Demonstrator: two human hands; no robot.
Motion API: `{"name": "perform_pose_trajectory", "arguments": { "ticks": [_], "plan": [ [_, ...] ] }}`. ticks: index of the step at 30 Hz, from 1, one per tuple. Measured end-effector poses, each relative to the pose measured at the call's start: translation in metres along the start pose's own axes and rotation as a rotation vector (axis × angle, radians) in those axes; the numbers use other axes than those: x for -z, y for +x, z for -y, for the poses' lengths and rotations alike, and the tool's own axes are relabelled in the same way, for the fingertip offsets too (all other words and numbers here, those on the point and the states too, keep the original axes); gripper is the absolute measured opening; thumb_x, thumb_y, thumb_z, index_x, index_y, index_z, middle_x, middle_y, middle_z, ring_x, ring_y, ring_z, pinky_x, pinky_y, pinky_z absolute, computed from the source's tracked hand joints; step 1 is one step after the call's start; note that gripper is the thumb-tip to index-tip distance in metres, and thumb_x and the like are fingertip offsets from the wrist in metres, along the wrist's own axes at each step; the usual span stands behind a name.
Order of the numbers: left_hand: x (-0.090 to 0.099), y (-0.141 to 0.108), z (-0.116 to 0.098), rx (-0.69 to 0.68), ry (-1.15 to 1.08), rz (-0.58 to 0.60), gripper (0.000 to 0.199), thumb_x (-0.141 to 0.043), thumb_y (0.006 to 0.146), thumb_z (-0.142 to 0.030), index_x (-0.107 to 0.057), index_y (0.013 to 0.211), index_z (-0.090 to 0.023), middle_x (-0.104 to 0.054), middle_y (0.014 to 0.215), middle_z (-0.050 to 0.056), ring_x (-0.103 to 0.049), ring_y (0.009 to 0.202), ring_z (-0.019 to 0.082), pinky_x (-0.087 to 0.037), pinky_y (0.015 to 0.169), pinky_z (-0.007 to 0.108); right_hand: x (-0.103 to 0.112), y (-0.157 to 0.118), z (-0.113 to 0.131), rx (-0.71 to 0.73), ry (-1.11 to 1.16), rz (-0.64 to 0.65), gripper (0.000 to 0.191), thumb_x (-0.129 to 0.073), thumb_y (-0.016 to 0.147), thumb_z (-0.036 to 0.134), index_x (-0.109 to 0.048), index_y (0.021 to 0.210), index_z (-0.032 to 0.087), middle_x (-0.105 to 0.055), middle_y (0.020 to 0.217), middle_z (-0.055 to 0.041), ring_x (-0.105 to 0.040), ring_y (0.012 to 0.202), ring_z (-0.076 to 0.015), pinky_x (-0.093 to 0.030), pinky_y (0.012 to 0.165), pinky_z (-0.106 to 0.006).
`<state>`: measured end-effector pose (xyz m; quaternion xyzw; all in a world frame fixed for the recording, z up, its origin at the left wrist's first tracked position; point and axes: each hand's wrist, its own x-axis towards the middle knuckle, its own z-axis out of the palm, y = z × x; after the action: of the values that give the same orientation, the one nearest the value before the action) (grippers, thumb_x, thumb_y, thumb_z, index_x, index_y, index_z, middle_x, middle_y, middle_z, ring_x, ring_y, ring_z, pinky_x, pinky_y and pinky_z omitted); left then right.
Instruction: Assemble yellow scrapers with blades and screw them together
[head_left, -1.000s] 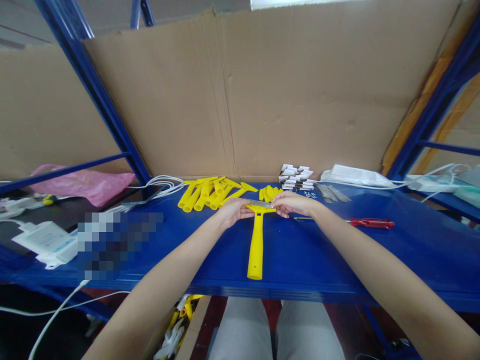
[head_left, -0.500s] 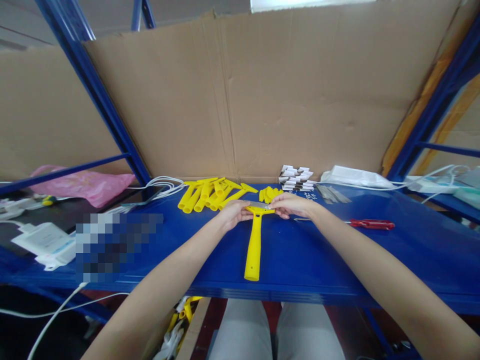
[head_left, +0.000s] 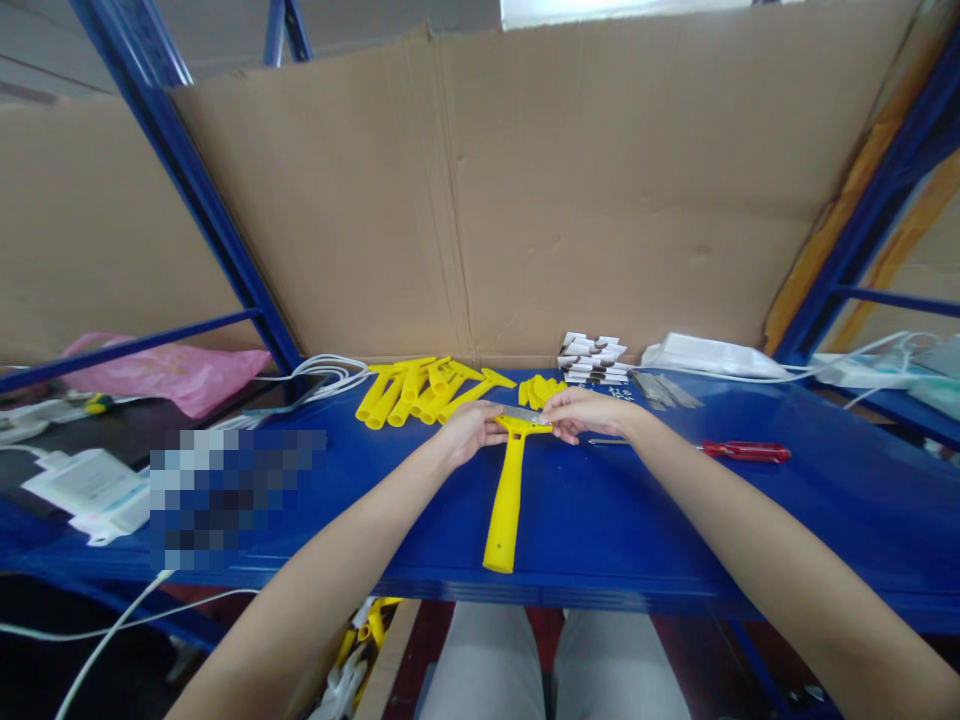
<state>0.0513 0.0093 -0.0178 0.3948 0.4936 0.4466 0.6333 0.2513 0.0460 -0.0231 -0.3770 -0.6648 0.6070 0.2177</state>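
A yellow scraper handle point(head_left: 505, 505) with a T-shaped head lies between my hands, its hollow grip pointing toward me. Across its head sits a flat metal blade point(head_left: 519, 411). My left hand point(head_left: 469, 432) is closed around the left end of the head, thumb on top by the blade. Fingers of my right hand point(head_left: 577, 412) pinch at the blade's right end; any small part between the fingertips is too small to make out. Just beyond lie several small yellow pieces point(head_left: 540, 391). To the right rests a screwdriver point(head_left: 746, 452) with a red handle.
Several more yellow scraper handles point(head_left: 420, 392) are heaped at the back left. Behind my right hand are stacked white-and-dark pieces point(head_left: 591, 357), loose metal blades point(head_left: 664, 390) and a white packet point(head_left: 709, 355). A white adapter box point(head_left: 90, 485) and cables occupy the left. Cardboard point(head_left: 600, 180) walls the back.
The grip end of the scraper has swung slightly left and nearer to me, and the head tilts a little. Both hands stay at the head with nearly the same hold.
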Motion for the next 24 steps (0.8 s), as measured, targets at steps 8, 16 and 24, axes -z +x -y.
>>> {"name": "perform_pose_trajectory", "arguments": {
  "ticks": [8,16,24],
  "plan": [
    [0.001,0.0,-0.001,-0.003,-0.074,0.029,0.014,-0.044,0.088,-0.007,-0.054,0.082,-0.013,-0.068,0.066,0.006,-0.065,0.053,0.014,-0.053,0.059,0.026,0.005,-0.001,0.0,-0.024,-0.03,0.002,0.017,-0.074,0.067,0.023,-0.063,0.07,0.012,-0.063,0.053,-0.0009,-0.055,0.041,-0.0081,-0.045,0.041,-0.019],
    [-0.002,-0.005,-0.002,-0.032,0.014,0.017,0.015,-0.045,0.087,-0.004,-0.058,0.086,-0.012,-0.067,0.066,0.005,-0.064,0.054,0.011,-0.055,0.066,0.027,0.006,-0.007,0.008,-0.049,-0.065,0.052,0.021,-0.075,0.068,0.027,-0.06,0.075,0.014,-0.062,0.056,0.0006,-0.056,0.043,-0.0086,-0.045,0.042,-0.02],
    [-0.007,-0.012,0.0,-0.05,0.0,0.124,0.011,-0.047,0.089,-0.006,-0.055,0.085,-0.013,-0.067,0.071,0.005,-0.066,0.062,0.012,-0.055,0.069,0.026,-0.008,0.0,0.022,0.137,-0.342,-0.081,0.023,-0.068,0.071,0.037,-0.061,0.073,0.015,-0.055,0.064,0.0028,-0.049,0.056,-0.0084,-0.039,0.049,-0.02]
  ]
}}
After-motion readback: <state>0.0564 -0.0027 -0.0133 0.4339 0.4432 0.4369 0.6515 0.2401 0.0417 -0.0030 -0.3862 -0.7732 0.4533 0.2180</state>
